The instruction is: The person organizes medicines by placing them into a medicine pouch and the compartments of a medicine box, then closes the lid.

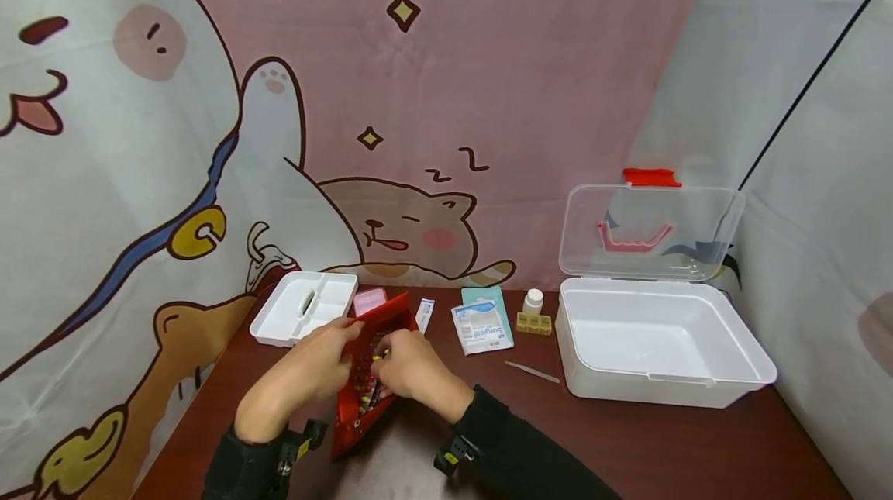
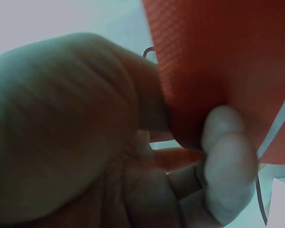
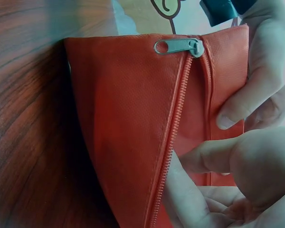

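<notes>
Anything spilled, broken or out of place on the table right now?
Nothing stands out. Both hands, left hand and right hand, hold the open red pouch, its contents inside. The box stands with its lid up, and the tray, packets, bottle and tweezers lie apart, unspilled.
</notes>
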Demonstrator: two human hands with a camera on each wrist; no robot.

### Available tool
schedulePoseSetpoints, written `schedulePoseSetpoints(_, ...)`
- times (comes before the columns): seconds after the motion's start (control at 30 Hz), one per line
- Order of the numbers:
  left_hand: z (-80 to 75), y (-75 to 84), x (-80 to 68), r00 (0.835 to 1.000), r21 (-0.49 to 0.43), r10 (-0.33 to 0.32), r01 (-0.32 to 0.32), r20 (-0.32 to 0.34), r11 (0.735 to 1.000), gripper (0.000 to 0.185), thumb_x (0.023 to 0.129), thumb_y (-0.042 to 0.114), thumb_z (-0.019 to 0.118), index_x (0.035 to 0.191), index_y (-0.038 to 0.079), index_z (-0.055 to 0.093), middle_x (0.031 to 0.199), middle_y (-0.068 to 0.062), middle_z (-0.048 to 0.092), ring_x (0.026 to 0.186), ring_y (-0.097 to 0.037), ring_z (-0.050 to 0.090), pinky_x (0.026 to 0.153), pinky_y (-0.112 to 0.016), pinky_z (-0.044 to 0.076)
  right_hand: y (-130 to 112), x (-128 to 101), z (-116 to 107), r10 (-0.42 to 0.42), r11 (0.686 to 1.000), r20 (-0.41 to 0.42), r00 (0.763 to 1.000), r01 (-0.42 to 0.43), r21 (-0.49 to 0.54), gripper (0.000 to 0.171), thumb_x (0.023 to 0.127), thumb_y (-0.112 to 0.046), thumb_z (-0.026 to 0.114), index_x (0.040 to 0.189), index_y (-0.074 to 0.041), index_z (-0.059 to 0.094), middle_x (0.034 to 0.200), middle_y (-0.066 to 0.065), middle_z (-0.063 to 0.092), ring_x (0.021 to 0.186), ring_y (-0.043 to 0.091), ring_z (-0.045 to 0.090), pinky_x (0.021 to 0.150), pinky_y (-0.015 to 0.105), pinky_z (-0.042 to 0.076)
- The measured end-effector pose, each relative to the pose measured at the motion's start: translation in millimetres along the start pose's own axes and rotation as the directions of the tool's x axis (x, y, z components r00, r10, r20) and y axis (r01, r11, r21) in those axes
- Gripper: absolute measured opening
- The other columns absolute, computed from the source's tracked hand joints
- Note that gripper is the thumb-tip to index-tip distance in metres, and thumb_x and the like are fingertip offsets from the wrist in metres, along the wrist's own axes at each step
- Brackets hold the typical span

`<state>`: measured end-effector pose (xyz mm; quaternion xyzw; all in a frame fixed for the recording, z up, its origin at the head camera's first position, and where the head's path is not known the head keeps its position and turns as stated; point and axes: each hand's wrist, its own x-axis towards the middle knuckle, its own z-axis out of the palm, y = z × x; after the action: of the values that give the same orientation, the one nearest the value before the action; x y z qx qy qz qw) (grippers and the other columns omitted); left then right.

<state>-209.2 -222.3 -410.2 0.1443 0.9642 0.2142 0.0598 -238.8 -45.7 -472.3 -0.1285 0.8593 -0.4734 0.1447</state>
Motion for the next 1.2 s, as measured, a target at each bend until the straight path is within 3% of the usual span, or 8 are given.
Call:
schedulePoseSetpoints(0.27,-0.6,0.0,0.7,1.000,-0.008,-0.021,0.021,0.012,1.000,0.058,0.094,-0.003,0.065,0.152,-0.003,0.063,0.154,-0.019,0.063,0.129,-0.031,0.067,0.111,-0.059,0.055,-2.8,-7.0,-5.6,-0.100,0.995,-0.034,0.994,0.099,-0.026,0.011,0.101,-0.013,0.074,0.102,-0.005,0.081,0.065,-0.002,0.069,0.052,0.013,0.073,0.052,0.026,0.056)
schedulePoseSetpoints(0.5,-0.6,0.2,1.4,0.999,-0.020,-0.027,0.027,0.019,0.999,0.059,0.095,-0.003,0.067,0.154,0.000,0.062,0.158,-0.019,0.061,0.132,-0.032,0.068,0.110,-0.058,0.057,-10.0,-15.5,-33.4,-0.160,0.987,-0.122,0.979,0.157,-0.034,0.020,0.105,-0.020,0.069,0.109,-0.005,0.082,0.067,-0.004,0.068,0.055,0.019,0.075,0.051,0.027,0.056)
schedulePoseSetpoints(0.6,-0.6,0.3,1.1,0.999,-0.018,-0.029,0.029,0.021,0.999,0.060,0.095,-0.002,0.067,0.155,0.000,0.061,0.159,-0.019,0.060,0.135,-0.034,0.067,0.113,-0.060,0.055,-6.4,-15.3,-47.9,-0.187,0.982,-0.163,0.969,0.180,-0.061,0.021,0.106,-0.021,0.067,0.103,-0.008,0.083,0.063,-0.004,0.067,0.053,0.018,0.074,0.050,0.029,0.054)
schedulePoseSetpoints(0.77,0.2,-0.1,0.2,1.000,-0.004,-0.020,0.020,0.019,1.000,0.061,0.095,-0.002,0.066,0.155,-0.003,0.060,0.160,-0.021,0.059,0.141,-0.037,0.063,0.118,-0.062,0.050,8.4,-12.4,-69.4,-0.163,0.986,-0.211,0.964,0.155,-0.058,0.026,0.106,-0.021,0.065,0.086,-0.014,0.079,0.061,-0.001,0.067,0.053,0.024,0.075,0.049,0.030,0.056)
schedulePoseSetpoints(0.9,0.7,-0.2,-0.5,1.000,-0.006,-0.022,0.022,0.019,1.000,0.060,0.096,-0.002,0.065,0.156,-0.003,0.059,0.161,-0.022,0.058,0.144,-0.038,0.061,0.120,-0.062,0.049,21.1,-10.0,-82.3,-0.122,0.992,-0.228,0.966,0.112,-0.058,0.026,0.105,-0.019,0.064,0.084,-0.015,0.078,0.068,0.009,0.074,0.055,0.027,0.075,0.050,0.031,0.057)
schedulePoseSetpoints(1.07,0.4,0.4,-0.5,0.999,-0.014,-0.035,0.035,0.023,0.999,0.059,0.098,-0.002,0.065,0.156,-0.002,0.059,0.162,-0.022,0.057,0.145,-0.038,0.061,0.120,-0.062,0.049,33.5,-5.3,-94.0,-0.088,0.994,-0.249,0.965,0.068,-0.088,0.023,0.105,-0.020,0.067,0.088,-0.012,0.078,0.073,0.014,0.079,0.048,0.018,0.070,0.047,0.030,0.056)
schedulePoseSetpoints(1.2,0.6,0.5,-0.3,0.999,-0.011,-0.033,0.033,0.020,0.999,0.059,0.098,-0.002,0.065,0.156,-0.002,0.059,0.162,-0.022,0.057,0.144,-0.038,0.061,0.119,-0.062,0.049,44.1,0.7,-99.9,-0.100,0.978,-0.273,0.957,0.045,-0.202,0.019,0.102,-0.021,0.070,0.090,-0.011,0.081,0.071,0.005,0.078,0.051,0.009,0.065,0.052,0.029,0.056)
